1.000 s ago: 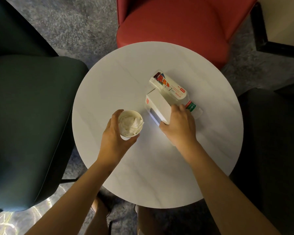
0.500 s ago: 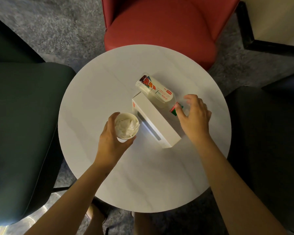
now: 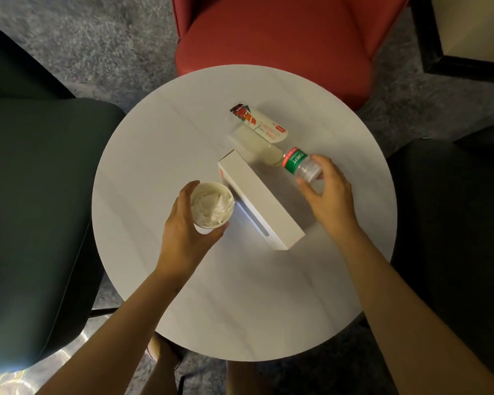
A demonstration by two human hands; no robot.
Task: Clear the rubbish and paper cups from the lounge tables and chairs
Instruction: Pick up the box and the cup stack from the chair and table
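My left hand point(image 3: 187, 232) grips a white paper cup point(image 3: 211, 206) stuffed with crumpled tissue, just above the round white table point(image 3: 160, 155). A white rectangular box point(image 3: 257, 201) lies diagonally on the table, right beside the cup. My right hand point(image 3: 330, 195) holds a small clear plastic bottle point(image 3: 300, 165) with a green and red label, pinched between thumb and fingers. A clear plastic container point(image 3: 257, 126) with a colourful label lies on its side just beyond the box, its end close to the small bottle.
A red chair point(image 3: 271, 32) stands at the table's far side. A dark green chair point(image 3: 35, 195) is on the left and a black chair point(image 3: 451, 223) on the right. Grey carpet point(image 3: 97, 38) surrounds them. A dark-framed panel point(image 3: 468, 38) is at top right.
My right hand left the white box, moved right to the small bottle and took hold of it, lifting it a little away from the labelled container. My left hand kept holding the cup.
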